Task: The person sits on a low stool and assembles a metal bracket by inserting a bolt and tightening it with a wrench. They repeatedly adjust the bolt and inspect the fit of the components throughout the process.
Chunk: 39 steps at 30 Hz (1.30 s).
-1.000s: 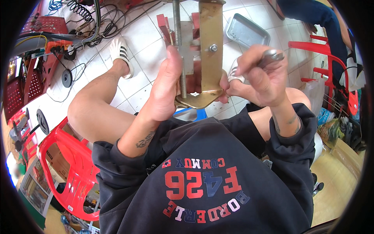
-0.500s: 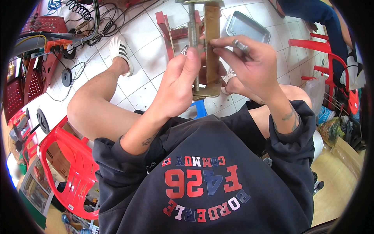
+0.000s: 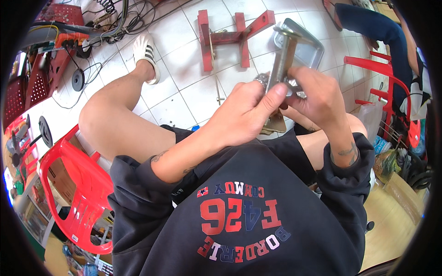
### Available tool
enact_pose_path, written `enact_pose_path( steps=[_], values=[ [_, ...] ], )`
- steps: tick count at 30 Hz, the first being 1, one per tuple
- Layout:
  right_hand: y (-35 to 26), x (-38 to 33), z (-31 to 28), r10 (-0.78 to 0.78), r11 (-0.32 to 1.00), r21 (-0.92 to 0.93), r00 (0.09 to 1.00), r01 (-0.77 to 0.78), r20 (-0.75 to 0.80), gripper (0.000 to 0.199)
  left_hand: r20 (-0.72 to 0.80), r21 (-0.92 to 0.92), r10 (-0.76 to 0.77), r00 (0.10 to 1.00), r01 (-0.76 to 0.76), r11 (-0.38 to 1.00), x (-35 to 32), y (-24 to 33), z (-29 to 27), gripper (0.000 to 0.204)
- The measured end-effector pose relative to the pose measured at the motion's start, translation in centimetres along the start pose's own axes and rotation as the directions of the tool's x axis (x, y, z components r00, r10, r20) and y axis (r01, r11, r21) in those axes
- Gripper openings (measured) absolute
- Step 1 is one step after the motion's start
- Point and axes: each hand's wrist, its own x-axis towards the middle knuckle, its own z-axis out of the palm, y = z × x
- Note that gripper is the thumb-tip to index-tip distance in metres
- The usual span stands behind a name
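A person sits with both hands raised in front of the chest, working on a brass-coloured metal bracket [image 3: 282, 60] that stands almost upright between them. The left hand [image 3: 246, 112] wraps the lower part of the bracket from the left, fingers curled behind it and the thumb [image 3: 271, 99] pressed across its front face. The right hand [image 3: 317, 94] closes on the same piece from the right, fingertips pinching something small and silvery at the bracket's middle; what exactly it is, I cannot tell, as the fingers cover it. A knurled silver part [image 3: 261, 79] peeks out just above the left hand's knuckles. The bracket's flat foot [image 3: 275, 125] shows below both hands, over the lap.

On the white tiled floor [image 3: 184, 92] beyond the hands lies a red steel frame [image 3: 230, 34], and just to its right a shallow grey metal tray [image 3: 306, 43], partly hidden behind the bracket. The person's left leg stretches out to a white slide sandal [image 3: 146, 55]. A red plastic chair [image 3: 76, 193] stands at the person's left, and a tangle of cables [image 3: 115, 18] lies at the far left. Another person's dark-sleeved arm [image 3: 373, 27] reaches in at the upper right.
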Motion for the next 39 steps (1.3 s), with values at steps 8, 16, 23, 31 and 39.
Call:
enact_pose_path(
  steps=[8,16,23,31,39],
  values=[
    [-0.3,-2.5,2.4,-0.053,0.998,-0.011,0.993,0.054,0.105,0.036,0.120,-0.041,-0.176,0.977,0.182,0.982,-0.8,-2.3,-0.2,0.039],
    [-1.1,-3.5,3.2,0.014,0.996,-0.088,0.990,-0.001,0.139,0.028,0.140,-0.063,-0.260,0.955,0.270,0.961,0.0,-1.9,-1.1,0.048],
    [-1.3,-3.7,4.4,0.077,0.997,0.017,0.984,-0.081,0.158,0.023,0.005,-0.148,-0.347,0.938,0.344,0.927,-0.3,-3.8,-0.2,0.058],
    [-0.6,-3.6,5.3,0.202,0.958,0.185,0.973,-0.220,0.110,0.024,-0.023,-0.083,-0.290,0.957,0.287,0.954,0.1,-3.7,-0.3,0.057],
    [1.3,-2.3,2.4,0.635,0.499,0.760,0.772,-0.416,0.006,0.036,0.410,-0.312,-0.338,0.847,0.479,0.821,1.1,-2.6,-1.5,0.038]
  ],
)
